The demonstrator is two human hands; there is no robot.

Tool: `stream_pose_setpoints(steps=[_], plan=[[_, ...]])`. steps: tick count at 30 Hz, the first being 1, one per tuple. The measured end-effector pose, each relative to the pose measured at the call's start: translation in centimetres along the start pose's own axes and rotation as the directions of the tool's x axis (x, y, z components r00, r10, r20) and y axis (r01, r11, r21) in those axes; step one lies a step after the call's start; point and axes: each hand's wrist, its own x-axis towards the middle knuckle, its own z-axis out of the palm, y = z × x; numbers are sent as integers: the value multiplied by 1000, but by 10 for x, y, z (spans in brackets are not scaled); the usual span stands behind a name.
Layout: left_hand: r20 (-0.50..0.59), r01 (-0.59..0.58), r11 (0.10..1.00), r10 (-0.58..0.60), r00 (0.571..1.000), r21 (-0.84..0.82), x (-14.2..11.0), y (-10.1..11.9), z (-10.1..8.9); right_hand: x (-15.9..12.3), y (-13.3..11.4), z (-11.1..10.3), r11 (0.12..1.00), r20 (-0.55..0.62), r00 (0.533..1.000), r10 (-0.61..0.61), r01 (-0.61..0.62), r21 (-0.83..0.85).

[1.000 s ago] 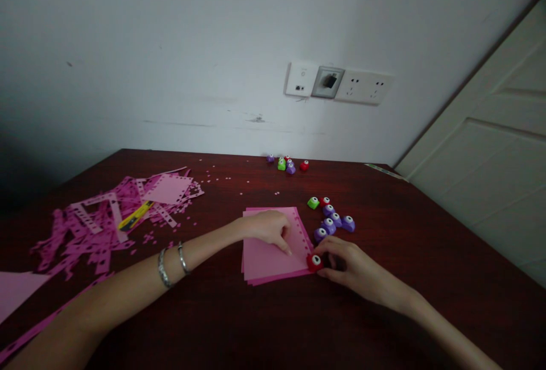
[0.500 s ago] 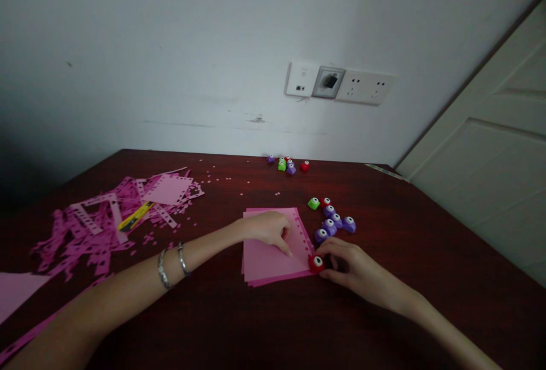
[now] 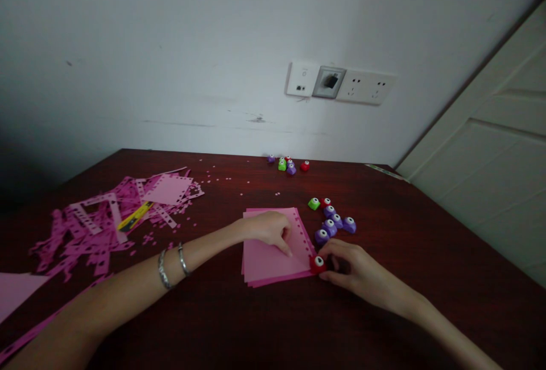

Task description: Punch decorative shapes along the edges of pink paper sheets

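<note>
A stack of pink paper sheets [image 3: 264,264] lies on the table in front of me, its right edge marked by a row of punched holes. My left hand [image 3: 268,229] presses down on the stack with curled fingers and the thumb pointing down at the sheet. At the stack's lower right corner sits a small red craft paper punch [image 3: 318,264] with a white top. My right hand [image 3: 347,264] grips this punch between thumb and fingers. Right behind that hand stand several purple paper punches [image 3: 329,226], with a green punch [image 3: 314,204] and another red punch [image 3: 326,202] farther back.
More small punches [image 3: 290,168] stand near the wall. On the left lies a heap of punched pink strips [image 3: 106,219] and paper bits, with a yellow utility knife [image 3: 135,216] on it. A pink sheet [image 3: 19,293] lies at the left edge. Wall sockets [image 3: 364,86] are above.
My right hand and the red punch have shifted very slightly to the right at the paper's corner. My left hand stays in place on the stack.
</note>
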Motion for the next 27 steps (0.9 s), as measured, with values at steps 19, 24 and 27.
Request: stream_pose_setpoints(steps=[19, 24, 27], plan=[[-13, 1, 1000, -1, 1000, 18, -1, 1, 0, -1, 3, -1, 1000, -6, 1000, -18, 18, -19], [-8, 7, 999, -7, 1000, 41, -2, 3, -1, -2, 4, -3, 999, 7, 999, -49, 49, -5], [-14, -3, 999, 3, 1000, 42, -2, 3, -1, -1, 5, -3, 998, 3, 998, -60, 60, -2]])
